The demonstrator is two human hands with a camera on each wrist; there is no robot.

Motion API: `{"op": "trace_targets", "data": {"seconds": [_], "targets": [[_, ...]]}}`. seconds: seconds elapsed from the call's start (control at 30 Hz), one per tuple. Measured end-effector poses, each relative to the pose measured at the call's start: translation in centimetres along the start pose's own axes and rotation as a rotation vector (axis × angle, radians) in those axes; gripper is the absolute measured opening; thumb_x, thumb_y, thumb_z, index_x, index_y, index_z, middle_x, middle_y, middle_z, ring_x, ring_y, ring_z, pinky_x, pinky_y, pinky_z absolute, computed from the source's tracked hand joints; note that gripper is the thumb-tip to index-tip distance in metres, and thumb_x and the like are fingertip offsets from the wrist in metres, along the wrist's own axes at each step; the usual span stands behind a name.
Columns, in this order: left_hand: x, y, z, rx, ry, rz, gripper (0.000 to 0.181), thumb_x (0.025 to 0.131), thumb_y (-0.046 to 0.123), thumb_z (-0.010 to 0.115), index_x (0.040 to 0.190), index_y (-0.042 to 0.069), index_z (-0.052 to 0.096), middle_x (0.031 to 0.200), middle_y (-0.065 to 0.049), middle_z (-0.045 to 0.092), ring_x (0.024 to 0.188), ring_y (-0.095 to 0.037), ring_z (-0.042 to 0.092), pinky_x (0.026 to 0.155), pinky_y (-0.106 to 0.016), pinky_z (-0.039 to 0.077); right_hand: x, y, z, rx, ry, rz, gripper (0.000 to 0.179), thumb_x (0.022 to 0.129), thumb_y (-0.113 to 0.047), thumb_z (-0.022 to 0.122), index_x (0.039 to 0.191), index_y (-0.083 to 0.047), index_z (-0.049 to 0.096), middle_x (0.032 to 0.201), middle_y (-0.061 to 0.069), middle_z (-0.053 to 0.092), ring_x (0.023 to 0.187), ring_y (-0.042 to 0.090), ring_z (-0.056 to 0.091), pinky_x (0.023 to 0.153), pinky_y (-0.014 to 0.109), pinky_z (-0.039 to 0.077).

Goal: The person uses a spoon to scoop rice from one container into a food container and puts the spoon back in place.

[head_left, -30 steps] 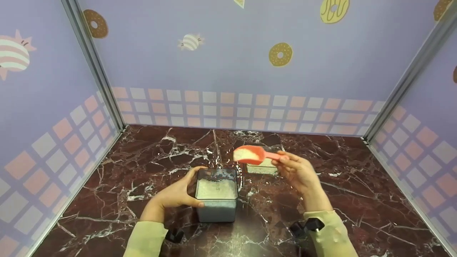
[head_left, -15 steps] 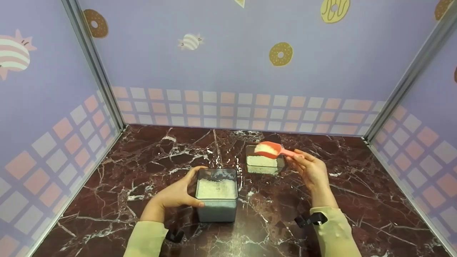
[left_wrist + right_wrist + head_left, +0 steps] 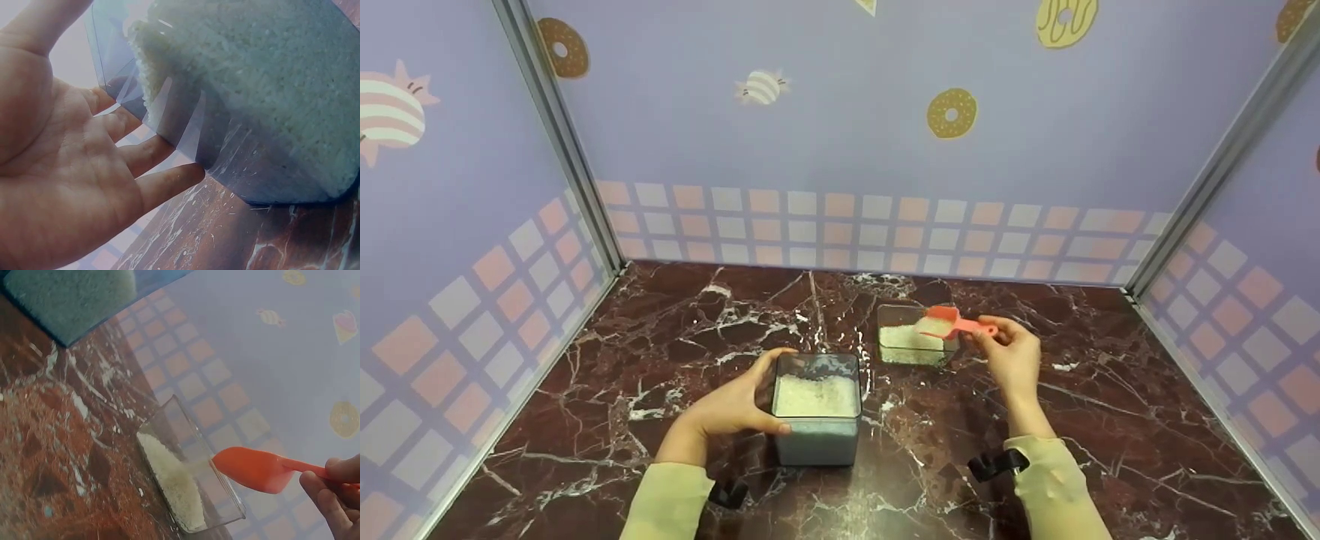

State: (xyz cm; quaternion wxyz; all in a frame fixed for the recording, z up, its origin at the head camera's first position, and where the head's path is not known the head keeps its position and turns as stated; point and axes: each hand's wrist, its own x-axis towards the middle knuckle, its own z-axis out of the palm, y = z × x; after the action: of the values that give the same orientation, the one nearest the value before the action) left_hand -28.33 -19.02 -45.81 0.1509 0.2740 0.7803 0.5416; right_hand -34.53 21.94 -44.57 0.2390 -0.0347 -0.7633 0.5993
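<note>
A tall square bluish see-through container point(image 3: 816, 442) holds white rice point(image 3: 264, 73). My left hand point(image 3: 735, 401) grips its left side, thumb on the near face and fingers round the back. In my right hand point(image 3: 1011, 358) is the handle of an orange scoop point(image 3: 943, 319), pinched between thumb and fingers. The scoop is tilted over a small clear box point(image 3: 233, 514), and rice streams from its lip in the right wrist view. A heap of rice point(image 3: 171, 481) lies in that box.
The dark red marbled table point(image 3: 675, 330) has stray white grains between the two containers. Patterned purple panels point(image 3: 840, 135) stand at the back and both sides, joined by metal posts point(image 3: 559, 135).
The right hand has carried the loaded scoop rightward from beside the tall container to over the small box and tipped it. Rice now falls out. The left hand stays put.
</note>
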Motion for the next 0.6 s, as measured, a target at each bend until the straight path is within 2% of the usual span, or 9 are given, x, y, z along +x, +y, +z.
{"op": "trace_targets", "data": {"seconds": [0.13, 0.27, 0.37, 0.47, 0.6], "targets": [[-0.1, 0.1, 0.0, 0.057, 0.018, -0.018, 0.108, 0.075, 0.021, 0.089, 0.159, 0.019, 0.019, 0.163, -0.02, 0.036, 0.152, -0.04, 0.033, 0.122, -0.057, 0.03, -0.3, 0.0, 0.2, -0.166, 0.037, -0.154, 0.02, 0.086, 0.004, 0.077, 0.107, 0.006, 0.075, 0.093, 0.024, 0.078, 0.065, -0.01, 0.06, 0.056, 0.007, 0.042], [-0.1, 0.2, 0.0, 0.069, 0.023, -0.013, 0.109, 0.074, 0.023, 0.089, 0.158, 0.018, 0.02, 0.165, -0.021, 0.031, 0.156, -0.041, 0.025, 0.125, -0.06, 0.022, -0.7, -0.2, 0.3, -0.289, 0.068, -0.308, 0.021, 0.084, 0.004, 0.079, 0.105, 0.001, 0.076, 0.092, 0.02, 0.078, 0.07, 0.005, 0.064, 0.061, 0.01, 0.044], [0.0, 0.2, 0.0, 0.043, 0.016, -0.002, 0.108, 0.074, 0.02, 0.089, 0.158, 0.017, 0.021, 0.162, -0.018, 0.038, 0.151, -0.039, 0.035, 0.123, -0.053, 0.029, -1.0, -0.3, 0.4, -0.352, 0.078, -0.416, 0.021, 0.083, 0.003, 0.08, 0.104, 0.0, 0.076, 0.089, 0.018, 0.078, 0.072, 0.021, 0.067, 0.063, 0.025, 0.051], [0.0, 0.2, 0.0, -0.005, 0.003, 0.004, 0.107, 0.074, 0.015, 0.089, 0.157, 0.017, 0.021, 0.157, -0.016, 0.045, 0.14, -0.036, 0.048, 0.116, -0.042, 0.04, -1.1, -0.3, 0.5, -0.384, 0.072, -0.512, 0.021, 0.082, 0.004, 0.079, 0.102, 0.0, 0.075, 0.09, 0.019, 0.077, 0.073, 0.028, 0.069, 0.066, 0.042, 0.056], [0.0, 0.2, 0.0, -0.056, -0.009, 0.009, 0.106, 0.075, 0.011, 0.088, 0.157, 0.017, 0.021, 0.154, -0.017, 0.047, 0.132, -0.034, 0.055, 0.106, -0.03, 0.049, -1.0, -0.1, 0.6, -0.416, 0.055, -0.626, 0.02, 0.082, 0.008, 0.077, 0.101, 0.002, 0.073, 0.092, 0.021, 0.077, 0.075, 0.033, 0.072, 0.068, 0.05, 0.058]]}}
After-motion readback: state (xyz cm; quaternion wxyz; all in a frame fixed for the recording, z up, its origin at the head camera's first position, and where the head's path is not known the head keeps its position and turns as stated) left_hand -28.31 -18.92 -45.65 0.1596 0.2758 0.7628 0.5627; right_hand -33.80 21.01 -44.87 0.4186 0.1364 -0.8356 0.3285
